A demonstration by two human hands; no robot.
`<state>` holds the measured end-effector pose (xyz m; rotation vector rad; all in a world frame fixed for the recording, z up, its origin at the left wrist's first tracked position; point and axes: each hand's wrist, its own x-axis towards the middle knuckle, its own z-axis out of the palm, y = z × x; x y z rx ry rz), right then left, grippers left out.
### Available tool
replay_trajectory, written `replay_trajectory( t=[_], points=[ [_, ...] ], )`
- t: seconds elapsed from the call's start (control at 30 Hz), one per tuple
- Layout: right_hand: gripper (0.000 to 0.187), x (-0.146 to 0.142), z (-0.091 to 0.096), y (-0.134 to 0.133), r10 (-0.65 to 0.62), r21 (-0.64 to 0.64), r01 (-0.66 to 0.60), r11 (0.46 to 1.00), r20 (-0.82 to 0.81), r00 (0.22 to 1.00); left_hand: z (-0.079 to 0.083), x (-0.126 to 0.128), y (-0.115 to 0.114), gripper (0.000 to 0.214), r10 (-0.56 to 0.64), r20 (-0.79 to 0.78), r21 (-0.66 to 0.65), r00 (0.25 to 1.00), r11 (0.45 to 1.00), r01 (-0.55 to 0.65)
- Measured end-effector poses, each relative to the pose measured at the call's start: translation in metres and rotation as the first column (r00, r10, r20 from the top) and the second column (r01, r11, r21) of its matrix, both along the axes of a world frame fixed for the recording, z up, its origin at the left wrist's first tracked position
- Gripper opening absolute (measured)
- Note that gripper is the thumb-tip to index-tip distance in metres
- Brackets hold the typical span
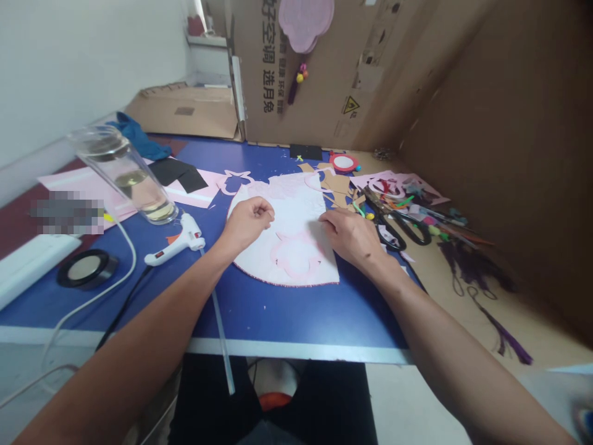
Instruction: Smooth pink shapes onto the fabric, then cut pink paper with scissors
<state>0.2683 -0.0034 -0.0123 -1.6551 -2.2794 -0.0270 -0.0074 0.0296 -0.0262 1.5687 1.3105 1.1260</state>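
Observation:
A white sheet [259, 254] with a rounded, reddish-trimmed lower edge lies on the blue table. A pink flower-shaped outline [299, 272] rests on its lower half. Over the sheet's left side, my left hand [250, 220] is closed with its fingers curled in. I cannot make out anything between thumb and fingers there. At the right edge of the sheet, my right hand [351, 235] is closed too, its fingertips bunched and turned down. Whatever those fingertips hold is hidden.
Left of the sheet are a white glue gun [178, 241], a glass of pale liquid [143, 188] and black tape [86, 269]. Black-handled scissors [410, 227], paper scraps and purple tassels [503, 337] lie on the right. Tall cardboard [333, 117] stands behind.

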Motion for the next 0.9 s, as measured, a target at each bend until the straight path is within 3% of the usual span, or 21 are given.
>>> replay_trajectory(
  t=[0.9],
  points=[
    [0.033, 0.0008, 0.0005, -0.0004, 0.003, 0.023, -0.003, 1.0, -0.002, 1.0, -0.0004, -0.0004, -0.0005, 0.006, -0.01, 0.003, 0.006, 1.0, 1.0, 0.01]
  ],
)
